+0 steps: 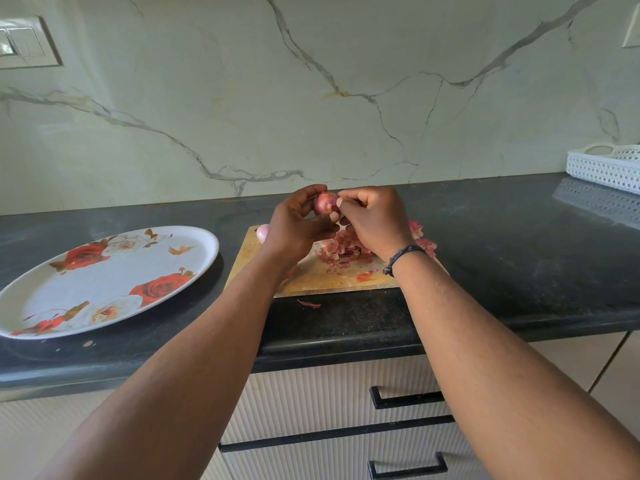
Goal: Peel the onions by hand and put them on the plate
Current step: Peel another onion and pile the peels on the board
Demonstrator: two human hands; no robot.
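Note:
My left hand (298,223) grips a small red onion (323,202) above the wooden cutting board (311,280). My right hand (374,220) pinches a bit of the onion's skin at its right side with thumb and forefinger. A pile of pink onion skins (343,249) lies on the board under my hands. A pale peeled onion (262,232) peeks out at the board's far left corner, partly hidden by my left hand. The white oval plate with red roses (104,282) lies on the counter to the left, with nothing on it.
The dark stone counter (502,258) runs along a marble wall. A white perforated basket (604,166) stands at the far right. One loose skin (309,304) lies on the counter in front of the board. Drawers with black handles (407,398) are below.

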